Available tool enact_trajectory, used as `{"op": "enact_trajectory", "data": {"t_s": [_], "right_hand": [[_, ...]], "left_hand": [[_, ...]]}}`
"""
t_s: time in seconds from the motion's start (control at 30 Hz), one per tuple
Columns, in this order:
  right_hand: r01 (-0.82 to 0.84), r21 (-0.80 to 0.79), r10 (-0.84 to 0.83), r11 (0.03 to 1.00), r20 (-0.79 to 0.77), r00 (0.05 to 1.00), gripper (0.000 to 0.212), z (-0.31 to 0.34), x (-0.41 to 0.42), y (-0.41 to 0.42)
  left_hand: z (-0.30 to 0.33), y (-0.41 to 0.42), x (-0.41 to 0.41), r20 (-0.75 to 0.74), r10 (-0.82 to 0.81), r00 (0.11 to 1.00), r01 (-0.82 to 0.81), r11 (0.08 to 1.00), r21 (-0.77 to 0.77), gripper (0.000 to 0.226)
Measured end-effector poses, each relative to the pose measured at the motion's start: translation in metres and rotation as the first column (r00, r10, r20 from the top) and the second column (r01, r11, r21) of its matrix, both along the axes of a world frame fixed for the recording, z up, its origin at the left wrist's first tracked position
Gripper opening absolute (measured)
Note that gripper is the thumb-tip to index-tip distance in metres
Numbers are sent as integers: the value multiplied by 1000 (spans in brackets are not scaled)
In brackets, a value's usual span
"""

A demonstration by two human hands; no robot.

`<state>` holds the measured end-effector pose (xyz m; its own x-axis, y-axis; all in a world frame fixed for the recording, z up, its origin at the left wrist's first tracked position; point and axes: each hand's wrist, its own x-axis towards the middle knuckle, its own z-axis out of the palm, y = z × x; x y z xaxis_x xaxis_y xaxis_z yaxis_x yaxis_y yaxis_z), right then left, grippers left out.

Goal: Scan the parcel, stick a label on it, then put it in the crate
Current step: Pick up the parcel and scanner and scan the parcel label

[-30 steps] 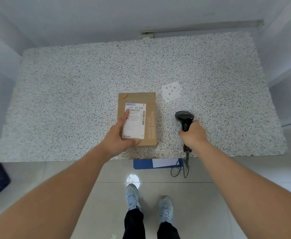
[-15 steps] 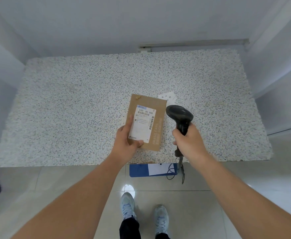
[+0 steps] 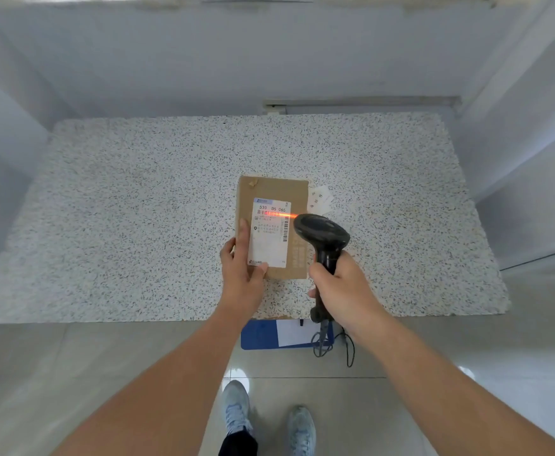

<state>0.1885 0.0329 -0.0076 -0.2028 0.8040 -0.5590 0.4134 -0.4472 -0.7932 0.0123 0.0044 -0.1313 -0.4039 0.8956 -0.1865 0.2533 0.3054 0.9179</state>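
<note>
A flat brown cardboard parcel (image 3: 297,192) with a white shipping label (image 3: 269,238) is held tilted above the speckled table (image 3: 138,209). My left hand (image 3: 243,274) grips its near left corner, thumb on the label. My right hand (image 3: 338,287) is closed around the handle of a black barcode scanner (image 3: 322,230) at the parcel's right edge. A red-orange scan line crosses the label's barcode. A small white sheet of stickers (image 3: 320,199) lies on the table behind the scanner, partly hidden.
A blue crate (image 3: 259,334) with a white paper in it sits on the tiled floor under the table's near edge. The scanner's cable (image 3: 348,350) hangs down beside it. White walls close in behind and to the right. My shoes (image 3: 236,406) are below.
My right hand lifted the scanner from the table and brought it left to the parcel's right edge. The red beam now lights the barcode. My left hand raised and straightened the parcel.
</note>
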Motion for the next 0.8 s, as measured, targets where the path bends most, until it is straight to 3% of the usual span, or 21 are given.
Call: {"op": "enact_trajectory", "data": {"t_s": [0.57, 0.8], "right_hand": [[-50, 40, 51, 998, -8, 999, 14, 10, -3, -17], [-8, 99, 3, 995, 46, 999, 10, -13, -8, -7]], "left_hand": [[4, -1, -3, 12, 36, 999, -35, 997, -71, 95], [7, 9, -12, -29, 46, 999, -50, 983, -178, 93]]}}
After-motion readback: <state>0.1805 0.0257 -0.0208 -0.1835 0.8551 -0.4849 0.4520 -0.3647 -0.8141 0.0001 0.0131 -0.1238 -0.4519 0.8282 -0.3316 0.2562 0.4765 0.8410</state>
